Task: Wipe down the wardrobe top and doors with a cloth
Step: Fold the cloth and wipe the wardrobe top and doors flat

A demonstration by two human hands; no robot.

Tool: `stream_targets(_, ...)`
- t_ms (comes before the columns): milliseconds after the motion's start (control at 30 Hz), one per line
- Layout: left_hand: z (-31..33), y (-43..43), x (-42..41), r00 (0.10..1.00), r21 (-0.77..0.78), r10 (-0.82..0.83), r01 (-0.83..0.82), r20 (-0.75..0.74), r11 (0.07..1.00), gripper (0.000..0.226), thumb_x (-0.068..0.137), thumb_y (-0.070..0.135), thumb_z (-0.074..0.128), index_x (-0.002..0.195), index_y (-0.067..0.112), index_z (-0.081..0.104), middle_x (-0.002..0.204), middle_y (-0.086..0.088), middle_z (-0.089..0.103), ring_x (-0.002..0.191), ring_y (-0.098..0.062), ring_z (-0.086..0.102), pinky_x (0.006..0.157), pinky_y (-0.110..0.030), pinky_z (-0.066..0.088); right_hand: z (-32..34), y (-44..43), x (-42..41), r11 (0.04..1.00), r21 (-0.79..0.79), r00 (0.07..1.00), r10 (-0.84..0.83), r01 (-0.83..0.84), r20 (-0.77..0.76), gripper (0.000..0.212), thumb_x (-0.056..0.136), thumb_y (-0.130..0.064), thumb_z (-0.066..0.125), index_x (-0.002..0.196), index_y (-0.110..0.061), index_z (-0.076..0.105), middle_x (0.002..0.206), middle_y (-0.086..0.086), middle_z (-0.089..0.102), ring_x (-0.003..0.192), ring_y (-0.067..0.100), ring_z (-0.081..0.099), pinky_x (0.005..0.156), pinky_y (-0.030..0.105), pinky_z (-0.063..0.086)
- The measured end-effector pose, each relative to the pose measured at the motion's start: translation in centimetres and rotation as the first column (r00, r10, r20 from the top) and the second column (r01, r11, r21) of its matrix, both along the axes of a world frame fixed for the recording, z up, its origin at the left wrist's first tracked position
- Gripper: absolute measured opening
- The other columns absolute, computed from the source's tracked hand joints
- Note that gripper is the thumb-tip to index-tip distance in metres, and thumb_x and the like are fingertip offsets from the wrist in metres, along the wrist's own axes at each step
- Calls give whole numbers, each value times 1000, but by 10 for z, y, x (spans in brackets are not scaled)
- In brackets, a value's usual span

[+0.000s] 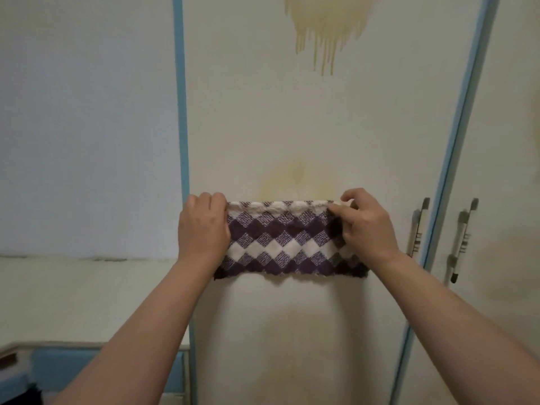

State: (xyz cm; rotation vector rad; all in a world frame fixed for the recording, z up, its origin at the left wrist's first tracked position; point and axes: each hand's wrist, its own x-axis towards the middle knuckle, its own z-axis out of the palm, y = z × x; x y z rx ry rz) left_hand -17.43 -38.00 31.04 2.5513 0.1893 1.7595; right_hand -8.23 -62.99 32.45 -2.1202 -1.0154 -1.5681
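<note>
A purple and white checked cloth [283,244] is stretched flat between both hands in front of the cream wardrobe door [321,127]. My left hand [203,226] grips the cloth's left end, fingers curled over its top edge. My right hand [365,223] pinches the top right corner. The door has blue edging and carries a yellow dripped stain [324,27] near its top and a fainter yellow patch [295,179] just above the cloth.
Two metal handles [418,229] [463,238] sit to the right, either side of the blue strip between doors. A low cream cabinet top [73,299] with a blue front lies at the left below a pale wall [87,127].
</note>
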Motion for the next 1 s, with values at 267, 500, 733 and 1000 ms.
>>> stream_targets(267,-1,-1,8,997,37,64,-65,35,997,20,49,-19,56,56,-1,51,68,-15,46,57,-26,43,50,-29,22,-13,-5,0,934,-50,907,-328,353,264,40,88,-2,38,91,-20,73,73,6,61,71,26,41,63,37,25)
stream_targets(500,-9,-36,2,960,-294,1,-87,-281,952,33,87,22,53,107,-4,57,112,-18,44,97,-35,49,79,-44,42,-17,36,-35,900,-121,814,-432,419,-390,44,94,-24,42,136,-12,42,120,11,54,102,33,56,69,34,41)
stream_targets(733,-45,-64,33,981,-424,-80,-3,-178,906,89,78,64,32,145,8,18,150,-29,12,137,-50,8,101,-68,18,-64,68,-21,953,231,935,-111,197,-338,53,87,-40,41,137,-24,40,141,26,34,131,39,22,91,69,33)
stream_targets(1000,-54,-39,68,995,-208,89,-97,-48,973,75,82,76,12,143,39,-9,148,-14,-33,138,-45,-11,102,-69,1,-74,84,20,940,40,940,-338,340,-58,60,93,-63,27,146,-42,10,158,1,-9,142,40,-1,85,59,36)
